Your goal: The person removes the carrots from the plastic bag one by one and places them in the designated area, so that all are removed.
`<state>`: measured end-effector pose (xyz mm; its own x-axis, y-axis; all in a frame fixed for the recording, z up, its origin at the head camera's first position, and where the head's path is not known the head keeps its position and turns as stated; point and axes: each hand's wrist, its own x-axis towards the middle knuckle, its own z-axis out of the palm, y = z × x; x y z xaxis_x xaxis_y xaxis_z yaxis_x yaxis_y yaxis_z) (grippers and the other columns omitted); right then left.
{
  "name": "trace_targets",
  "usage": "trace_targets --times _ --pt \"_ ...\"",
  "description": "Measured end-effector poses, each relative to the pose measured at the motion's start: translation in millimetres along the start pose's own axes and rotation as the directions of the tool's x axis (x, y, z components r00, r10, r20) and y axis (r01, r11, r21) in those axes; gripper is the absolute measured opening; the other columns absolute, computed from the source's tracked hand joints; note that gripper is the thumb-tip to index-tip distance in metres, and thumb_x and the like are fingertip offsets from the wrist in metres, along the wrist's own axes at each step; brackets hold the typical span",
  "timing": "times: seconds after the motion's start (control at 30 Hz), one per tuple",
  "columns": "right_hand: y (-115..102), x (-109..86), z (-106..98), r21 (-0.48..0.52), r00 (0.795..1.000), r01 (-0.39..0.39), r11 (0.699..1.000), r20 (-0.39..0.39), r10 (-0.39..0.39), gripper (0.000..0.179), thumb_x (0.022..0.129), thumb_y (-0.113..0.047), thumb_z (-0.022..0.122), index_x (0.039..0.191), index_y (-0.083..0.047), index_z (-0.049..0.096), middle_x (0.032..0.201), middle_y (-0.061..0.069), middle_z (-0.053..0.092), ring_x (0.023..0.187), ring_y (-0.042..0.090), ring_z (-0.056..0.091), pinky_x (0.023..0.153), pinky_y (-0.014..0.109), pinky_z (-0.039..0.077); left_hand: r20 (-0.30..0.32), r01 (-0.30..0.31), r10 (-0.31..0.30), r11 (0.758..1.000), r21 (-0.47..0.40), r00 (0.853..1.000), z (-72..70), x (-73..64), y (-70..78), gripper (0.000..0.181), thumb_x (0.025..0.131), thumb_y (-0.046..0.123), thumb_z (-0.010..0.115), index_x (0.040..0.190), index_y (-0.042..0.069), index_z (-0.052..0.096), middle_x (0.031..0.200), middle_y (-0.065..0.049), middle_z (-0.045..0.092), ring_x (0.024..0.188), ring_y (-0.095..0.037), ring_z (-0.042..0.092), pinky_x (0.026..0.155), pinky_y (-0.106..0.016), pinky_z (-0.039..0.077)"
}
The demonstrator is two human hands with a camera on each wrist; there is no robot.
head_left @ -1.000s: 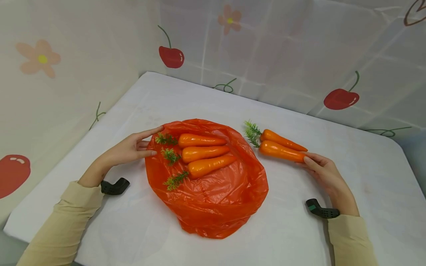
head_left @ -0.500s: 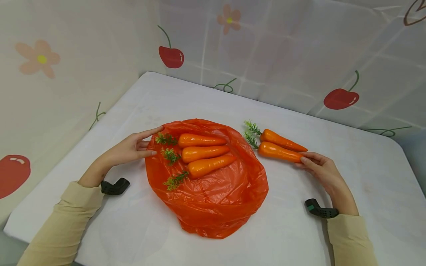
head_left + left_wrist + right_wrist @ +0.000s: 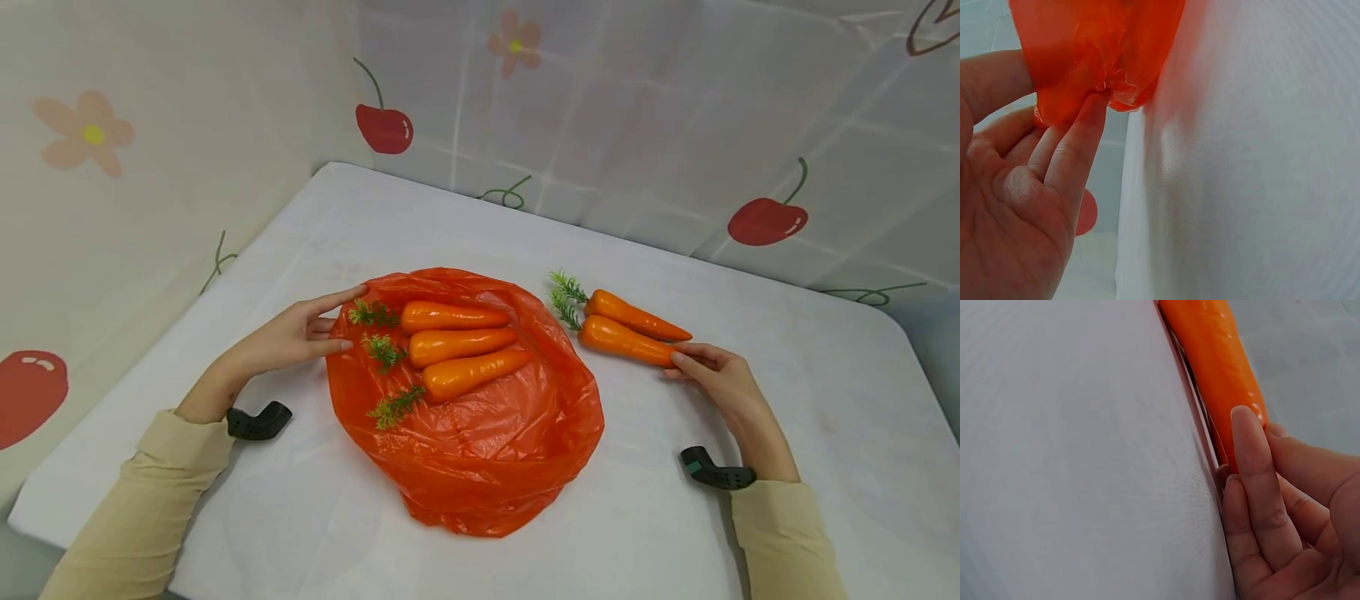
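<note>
A red plastic bag (image 3: 495, 425) lies spread wide on the table in the head view, its mouth facing up. Inside it, toward the far left, three orange carrots (image 3: 468, 375) with green tops lie side by side. My left hand (image 3: 296, 333) holds the bag's left rim, fingertips on the thin plastic (image 3: 1097, 50) in the left wrist view. Right of the bag, my right hand (image 3: 720, 379) pinches the tapered tip of a carrot (image 3: 626, 341). Just behind that one lies another carrot (image 3: 637, 314), nearly parallel. In the right wrist view the held carrot (image 3: 1216, 356) stays low beside the table surface.
The white-covered table (image 3: 450, 229) meets a printed curtain (image 3: 622, 125) with cherries and flowers along its back and left. Black wrist devices (image 3: 260, 421) sit at both sleeve cuffs.
My right hand has shifted slightly left with the carrot, bringing its leafy top closer to the bag's right rim. My left hand, the bag and the carrots inside stay put.
</note>
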<state>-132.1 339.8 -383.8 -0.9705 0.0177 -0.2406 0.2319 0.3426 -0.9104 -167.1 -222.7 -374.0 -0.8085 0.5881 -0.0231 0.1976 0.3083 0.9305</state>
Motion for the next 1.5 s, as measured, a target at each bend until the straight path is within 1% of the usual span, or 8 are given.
trace_targets --times 0.23,0.43,0.57,0.93,1.17,1.3,1.4,1.5 --pt "-2 1.4 3 -0.07 0.999 -0.026 0.997 -0.035 0.023 0.064 0.09 -0.038 0.06 0.129 0.009 0.044 0.102 -0.002 0.055 0.079 0.006 0.065 0.076 0.011 0.045 -0.005 0.003 -0.003 1.0 0.005 1.0 0.3 -0.6 0.4 0.073 0.086 -0.001 0.064 0.148 0.009 0.026 0.148 -0.016 0.027 0.112 -0.033 0.054 0.081 -0.029 0.05" --pt "-3 1.8 5 -0.087 0.998 -0.03 0.996 -0.049 0.026 0.064 0.091 -0.039 0.059 0.13 0.009 0.044 0.113 0.01 0.048 0.079 0.008 0.065 0.077 0.01 0.045 -0.007 0.001 -0.001 1.0 -0.002 1.0 0.3 -1.3 -0.4 0.073 0.086 -0.001 0.065 0.148 0.008 0.027 0.148 -0.016 0.028 0.111 -0.032 0.055 0.081 -0.03 0.05" --pt "-3 2.3 6 -0.095 0.998 -0.041 0.995 -0.057 0.035 0.064 0.091 -0.04 0.058 0.131 0.008 0.043 0.114 0.014 0.046 0.078 0.009 0.065 0.077 0.009 0.044 -0.009 0.002 -0.002 1.0 0.0 1.0 0.6 -1.4 -0.5 0.073 0.086 0.0 0.065 0.148 0.008 0.027 0.148 -0.016 0.029 0.112 -0.033 0.054 0.081 -0.03 0.05" --pt "-4 1.5 5 -0.079 0.998 -0.041 0.996 -0.049 0.038 0.065 0.09 -0.041 0.059 0.131 0.006 0.042 0.11 0.009 0.049 0.079 0.011 0.066 0.079 0.011 0.044 -0.008 0.002 -0.002 1.0 -0.015 1.0 1.8 -2.1 -1.3 0.073 0.086 -0.001 0.065 0.148 0.008 0.027 0.147 -0.017 0.029 0.111 -0.032 0.055 0.081 -0.03 0.05" --pt "-9 -4.6 -6 -0.16 0.999 -0.036 0.986 -0.04 0.03 0.063 0.091 -0.044 0.056 0.133 0.002 0.043 0.106 0.001 0.056 0.085 0.008 0.064 0.081 0.015 0.044 -0.008 0.011 -0.011 1.0 -0.006 1.0 1.3 -0.7 -2.1 0.073 0.086 0.0 0.065 0.148 0.01 0.027 0.147 -0.016 0.029 0.11 -0.032 0.056 0.081 -0.03 0.051" --pt "-12 -6.7 -15 -0.189 0.996 -0.027 0.982 -0.085 0.011 0.064 0.091 -0.047 0.055 0.134 -0.002 0.044 0.111 -0.001 0.055 0.086 0.006 0.063 0.091 0.027 0.044 -0.001 -0.002 0.002 1.0 -0.011 1.0 0.6 0.1 -1.7 0.073 0.086 0.0 0.065 0.148 0.009 0.027 0.148 -0.015 0.028 0.111 -0.031 0.055 0.081 -0.031 0.05" --pt "-20 -9.3 -15 -0.192 0.992 -0.014 0.981 -0.127 -0.01 0.063 0.09 -0.049 0.054 0.136 -0.006 0.045 0.118 0.002 0.052 0.089 0.005 0.061 0.1 0.046 0.036 0.003 -0.01 0.01 1.0 -0.016 1.0 0.1 0.2 -1.5 0.073 0.086 -0.001 0.065 0.148 0.009 0.027 0.148 -0.015 0.028 0.111 -0.031 0.055 0.081 -0.03 0.05" --pt "-33 -14.2 -9 -0.185 0.988 0.04 0.982 -0.14 -0.067 0.06 0.092 -0.047 0.054 0.136 -0.007 0.046 0.125 0.009 0.05 0.094 0.006 0.058 0.101 0.058 0.027 0.005 -0.01 0.01 1.0 -0.022 1.0 0.0 0.3 -1.7 0.073 0.086 -0.002 0.065 0.148 0.008 0.027 0.148 -0.015 0.027 0.11 -0.031 0.055 0.081 -0.031 0.05"
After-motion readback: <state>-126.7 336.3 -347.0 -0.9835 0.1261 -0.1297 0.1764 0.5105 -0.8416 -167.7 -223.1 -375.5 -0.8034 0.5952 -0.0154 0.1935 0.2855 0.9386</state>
